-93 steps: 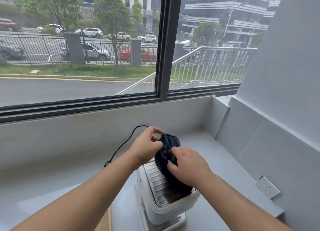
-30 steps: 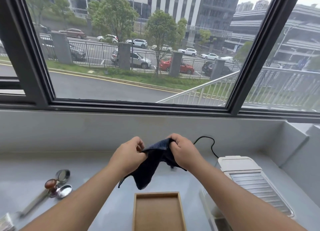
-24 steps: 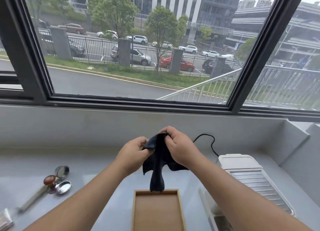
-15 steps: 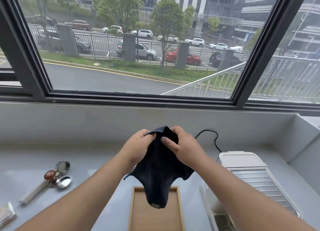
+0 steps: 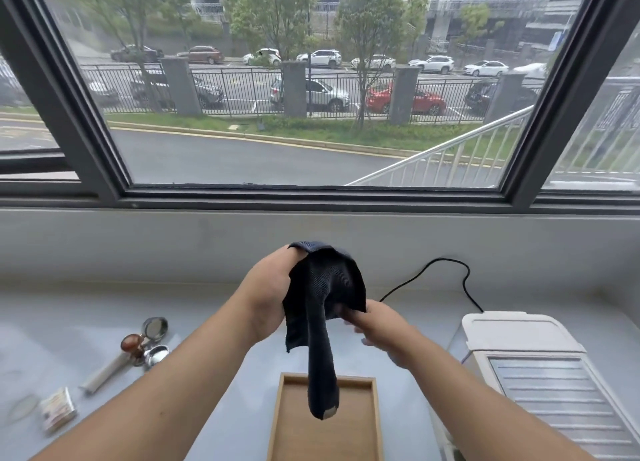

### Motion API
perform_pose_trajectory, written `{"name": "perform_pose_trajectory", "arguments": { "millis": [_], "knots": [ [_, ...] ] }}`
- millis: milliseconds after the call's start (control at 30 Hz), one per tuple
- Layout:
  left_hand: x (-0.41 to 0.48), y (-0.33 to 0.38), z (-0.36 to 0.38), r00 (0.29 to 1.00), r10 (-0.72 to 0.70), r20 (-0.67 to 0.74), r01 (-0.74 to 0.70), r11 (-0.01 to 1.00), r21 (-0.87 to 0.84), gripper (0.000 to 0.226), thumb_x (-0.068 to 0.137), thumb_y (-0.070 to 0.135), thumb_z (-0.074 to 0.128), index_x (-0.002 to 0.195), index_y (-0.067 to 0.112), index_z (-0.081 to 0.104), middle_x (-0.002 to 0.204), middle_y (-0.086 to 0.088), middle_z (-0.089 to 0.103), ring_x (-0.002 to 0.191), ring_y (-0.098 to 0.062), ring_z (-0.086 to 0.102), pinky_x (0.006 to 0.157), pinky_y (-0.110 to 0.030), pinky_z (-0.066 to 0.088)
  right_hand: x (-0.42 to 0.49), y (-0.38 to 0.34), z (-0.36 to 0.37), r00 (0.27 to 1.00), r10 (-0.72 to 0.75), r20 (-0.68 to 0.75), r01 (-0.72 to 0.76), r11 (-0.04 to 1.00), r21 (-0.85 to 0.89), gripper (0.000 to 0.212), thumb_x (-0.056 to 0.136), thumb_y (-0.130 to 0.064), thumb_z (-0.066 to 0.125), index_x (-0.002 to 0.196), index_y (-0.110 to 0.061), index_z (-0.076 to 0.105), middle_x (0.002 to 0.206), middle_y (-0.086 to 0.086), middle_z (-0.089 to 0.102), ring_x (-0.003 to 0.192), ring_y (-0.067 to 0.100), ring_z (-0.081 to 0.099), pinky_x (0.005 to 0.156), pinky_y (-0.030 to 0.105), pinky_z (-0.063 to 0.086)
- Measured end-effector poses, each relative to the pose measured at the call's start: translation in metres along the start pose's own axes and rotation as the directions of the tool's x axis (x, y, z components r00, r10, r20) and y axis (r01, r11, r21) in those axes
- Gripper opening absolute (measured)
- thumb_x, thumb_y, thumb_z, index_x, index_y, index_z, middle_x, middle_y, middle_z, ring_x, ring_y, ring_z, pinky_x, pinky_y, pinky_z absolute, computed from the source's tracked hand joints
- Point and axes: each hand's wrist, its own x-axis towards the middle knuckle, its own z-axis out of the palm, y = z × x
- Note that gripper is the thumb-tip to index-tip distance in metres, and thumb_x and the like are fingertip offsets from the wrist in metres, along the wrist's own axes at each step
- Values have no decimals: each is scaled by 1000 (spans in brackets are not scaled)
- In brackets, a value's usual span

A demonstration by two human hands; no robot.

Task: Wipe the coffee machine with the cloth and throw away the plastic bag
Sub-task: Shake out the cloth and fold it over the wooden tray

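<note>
A dark navy cloth (image 5: pixel 322 308) hangs from my left hand (image 5: pixel 272 294), which grips its upper edge above the counter. A long tail of the cloth dangles down over the wooden tray (image 5: pixel 360 422). My right hand (image 5: pixel 377 325) is lower, to the right of the cloth, with its fingertips pinching the cloth's lower right edge. The white coffee machine (image 5: pixel 540 374) with a ribbed metal top stands at the right, its black cord (image 5: pixel 446 273) running back along the counter. A small clear plastic bag with a packet inside (image 5: pixel 57 408) lies at the far left.
A portafilter with a wooden knob and a metal basket (image 5: pixel 142 346) lie on the grey counter (image 5: pixel 86 308) at the left. A low grey wall and a large window run along the back. The wooden tray sits at the counter's front middle.
The view swung left from the machine to the tray. Both hands held the cloth's top edge half a second ago; now my right hand has dropped to its lower edge and the cloth hangs longer.
</note>
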Motion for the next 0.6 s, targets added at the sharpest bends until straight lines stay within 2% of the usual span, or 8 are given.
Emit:
{"name": "perform_pose_trajectory", "arguments": {
  "millis": [67,133,200,267,333,467,533,600],
  "knots": [
    [1,6,-1,1000,-20,15,20,998,-64,38,107,33,52,125,8,75,125,-18,76,116,-34,72,105,-51,55,4,9,9,989,69,129,-83,990,110,53,71,-82,74,107,-43,74,116,-19,74,120,9,62,93,31,51],
    [4,11,-2,999,-30,21,33,990,-136,43,106,34,53,128,4,73,128,-20,74,116,-34,71,105,-49,54,8,15,20,968,93,234,-135,976,169,55,78,-76,75,115,-35,72,128,-12,72,126,10,61,107,38,49],
    [7,13,-5,999,-39,6,39,977,-207,43,106,34,53,126,3,74,128,-22,74,112,-34,72,101,-48,54,12,17,29,956,72,283,-152,951,269,50,82,-65,80,112,-25,76,124,-1,74,120,15,68,102,37,53],
    [11,12,-9,999,-37,-6,35,972,-231,40,106,34,53,116,7,80,123,-20,76,107,-32,74,94,-46,57,14,15,36,953,18,302,-139,913,383,50,87,-50,83,121,-15,77,131,11,72,125,27,67,99,39,56],
    [13,9,-17,999,-44,-26,36,971,-237,40,106,35,53,110,10,83,121,-18,77,105,-30,75,88,-43,59,15,10,38,950,-34,310,-114,888,446,48,90,-37,82,130,-14,73,136,16,69,123,33,67,96,41,57],
    [19,3,-37,995,-48,-93,25,973,-230,42,108,39,50,126,10,75,125,-15,77,114,-29,75,92,-44,55,13,-2,30,956,-64,287,-97,852,514,45,95,-24,75,134,-4,66,124,17,71,106,31,68,93,43,57],
    [22,-2,-47,986,-29,-165,1,986,-169,37,111,38,48,131,15,69,124,-12,78,112,-28,76,90,-44,57,10,-6,22,971,-48,235,-81,858,507,39,102,-25,64,136,-6,64,128,15,72,113,30,69,100,45,54],
    [25,-8,-55,971,-25,-239,16,999,-38,32,112,35,48,131,16,65,122,-13,78,106,-29,77,87,-43,60,8,-10,13,981,-49,185,-66,822,566,39,106,-23,55,139,-2,61,136,19,69,126,34,65,106,47,50]
  ]
}}
